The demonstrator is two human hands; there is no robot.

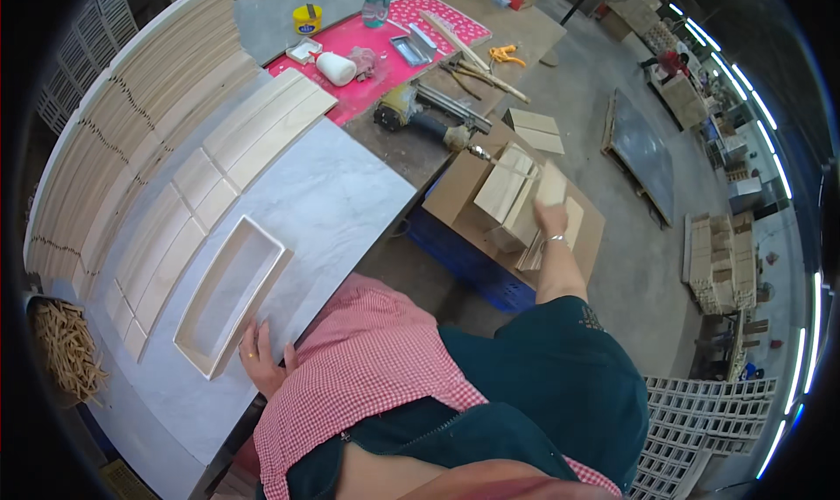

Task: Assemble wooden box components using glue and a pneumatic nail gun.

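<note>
My right hand [550,219] is closed on a pale thin wooden board [551,185], held over a stack of wooden boards [507,189] on a cardboard-topped blue crate at the right. On the marble-patterned table, my left hand [264,360] lies with fingers stretched out beside the near right corner of a long rectangular wooden frame [251,312]. Its fingertips seem to touch the frame's side. Left of the frame, flat wooden strips [188,216] lie in a row. A pneumatic nail gun [420,119] rests on the table's far right corner.
Tall stacked wooden strips [140,124] line the table's left side. A container of small wood pieces [66,347] stands at the near left. On a pink mat are a white bottle [336,68] and a yellow tub [307,19]. The blue crate [472,268] stands beside the table.
</note>
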